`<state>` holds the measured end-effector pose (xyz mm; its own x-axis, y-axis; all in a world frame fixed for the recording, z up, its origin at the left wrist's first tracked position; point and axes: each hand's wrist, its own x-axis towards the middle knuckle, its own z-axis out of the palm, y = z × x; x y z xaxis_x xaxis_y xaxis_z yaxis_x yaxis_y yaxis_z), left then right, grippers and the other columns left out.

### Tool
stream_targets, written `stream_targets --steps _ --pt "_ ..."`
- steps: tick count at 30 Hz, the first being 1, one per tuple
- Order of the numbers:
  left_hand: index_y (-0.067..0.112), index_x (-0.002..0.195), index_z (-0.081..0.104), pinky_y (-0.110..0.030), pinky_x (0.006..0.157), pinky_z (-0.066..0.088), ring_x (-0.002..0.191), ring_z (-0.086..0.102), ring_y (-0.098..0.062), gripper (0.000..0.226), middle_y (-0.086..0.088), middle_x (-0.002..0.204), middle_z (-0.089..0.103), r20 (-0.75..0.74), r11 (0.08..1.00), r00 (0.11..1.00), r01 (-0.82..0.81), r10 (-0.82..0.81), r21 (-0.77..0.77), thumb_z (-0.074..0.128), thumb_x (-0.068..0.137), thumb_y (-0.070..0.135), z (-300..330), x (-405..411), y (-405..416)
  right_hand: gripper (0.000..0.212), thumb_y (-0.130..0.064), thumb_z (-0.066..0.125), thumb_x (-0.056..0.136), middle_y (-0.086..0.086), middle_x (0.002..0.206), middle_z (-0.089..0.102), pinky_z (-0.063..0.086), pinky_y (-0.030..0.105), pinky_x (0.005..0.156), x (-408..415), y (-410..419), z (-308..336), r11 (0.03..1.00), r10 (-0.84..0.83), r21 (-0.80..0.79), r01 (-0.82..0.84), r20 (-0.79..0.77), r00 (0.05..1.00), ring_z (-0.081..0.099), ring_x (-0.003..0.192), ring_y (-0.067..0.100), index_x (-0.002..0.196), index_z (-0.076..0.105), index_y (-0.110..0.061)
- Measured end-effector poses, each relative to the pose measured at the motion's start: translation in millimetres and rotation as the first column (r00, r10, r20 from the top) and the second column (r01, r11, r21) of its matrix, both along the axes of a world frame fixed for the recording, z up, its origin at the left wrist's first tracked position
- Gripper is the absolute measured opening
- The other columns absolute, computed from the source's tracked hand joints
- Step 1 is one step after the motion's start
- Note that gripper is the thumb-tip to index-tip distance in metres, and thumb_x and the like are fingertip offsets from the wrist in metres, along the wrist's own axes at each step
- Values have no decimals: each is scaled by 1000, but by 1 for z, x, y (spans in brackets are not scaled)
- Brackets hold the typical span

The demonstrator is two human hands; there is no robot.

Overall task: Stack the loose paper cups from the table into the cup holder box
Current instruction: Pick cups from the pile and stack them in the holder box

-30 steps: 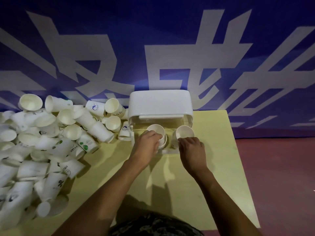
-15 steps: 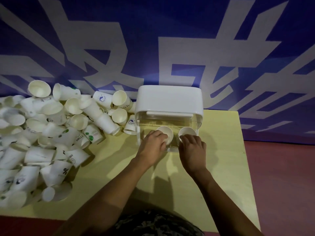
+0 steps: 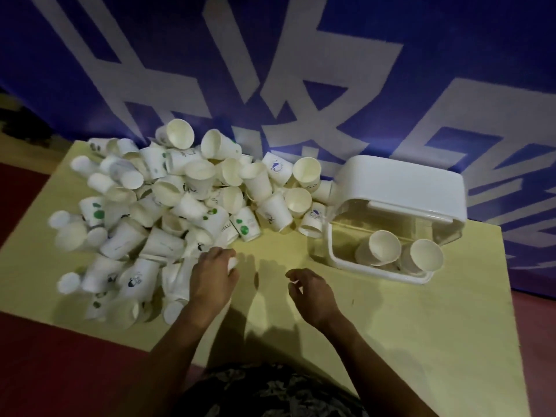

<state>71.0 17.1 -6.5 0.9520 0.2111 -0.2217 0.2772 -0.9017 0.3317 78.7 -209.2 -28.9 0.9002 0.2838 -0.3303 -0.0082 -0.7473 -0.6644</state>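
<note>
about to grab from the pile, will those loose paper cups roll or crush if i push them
The paper cups lie on their sides in a heap, so a push would probably roll or scatter them. Thin paper walls look light and likely dent under a firm squeeze; the left hand should pinch gently.

The left hand [image 3: 214, 278] grips a white paper cup [image 3: 232, 264] at the heap's [image 3: 168, 212] edge. The right hand [image 3: 313, 291] hovers loosely curled beside it, holding nothing.

Event or promotional venue, big printed banner [image 3: 301, 70], yellow table [image 3: 391, 326]
</note>
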Motion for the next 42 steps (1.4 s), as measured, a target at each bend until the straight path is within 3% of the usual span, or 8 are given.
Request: stream_targets --steps 5,7,9,18,30,34,38,42 --pt "28 131 49 -42 92 44 113 50 -27 56 -4 130 50 -115 994 993 -1 14 113 66 78 29 -12 -13 74 34 -20 60 89 0 117 64 44 22 79 -2 87 -19 997 -57 34 69 -276 960 60 91 13 123 60 -21" --pt "30 131 49 -44 94 44 112 50 -27 58 -3 130 49 -155 996 987 42 -30 75 66 75 28 -16 -13 91 37 -21 62 89 4 114 62 44 24 76 2 116 -28 953 -219 83 292 -478 851 58 92 15 125 57 -16" --pt "30 133 48 -46 101 40 119 46 -26 57 -1 135 45 -187 998 980 67 -65 6 63 78 23 -19 -12 101 39 -19 64 88 8 109 62 48 30 70 4 139 -37 826 -355 109 553 -662 660 57 88 18 125 56 -10" --pt "26 140 41 -36 98 40 126 38 -23 54 0 138 42 -244 960 929 274 -280 -57 60 90 19 -25 0 112 18 -13 75 74 8 84 65 48 32 70 17 176 -36 577 -447 112 809 -785 428 57 76 19 89 69 -6" --pt "27 131 46 -37 90 47 118 40 -24 52 -3 134 39 -320 870 831 492 -455 41 66 84 37 -35 15 91 13 -6 62 88 14 98 68 51 25 63 -7 132 -15 460 -591 157 874 -680 434 64 84 20 96 63 3" --pt "24 122 53 -34 86 44 117 43 -24 42 -6 127 50 -419 835 782 543 -462 94 63 86 42 -33 18 82 7 -5 62 87 17 100 67 50 27 65 -18 115 -13 432 -633 149 890 -652 417 63 86 22 90 62 1" --pt "23 107 65 -30 75 43 107 51 -19 22 0 111 62 -295 858 833 508 -469 71 55 93 36 -24 23 70 8 -9 63 85 18 99 69 49 32 67 -26 99 -13 476 -669 158 865 -573 473 61 81 23 89 64 -3" --pt "25 98 68 -29 67 42 94 57 -20 16 1 101 66 -125 893 885 448 -449 -35 56 92 34 -6 27 53 8 -14 61 82 4 86 70 48 31 65 -31 79 -2 591 -721 144 794 -348 600 61 77 22 89 65 -15"
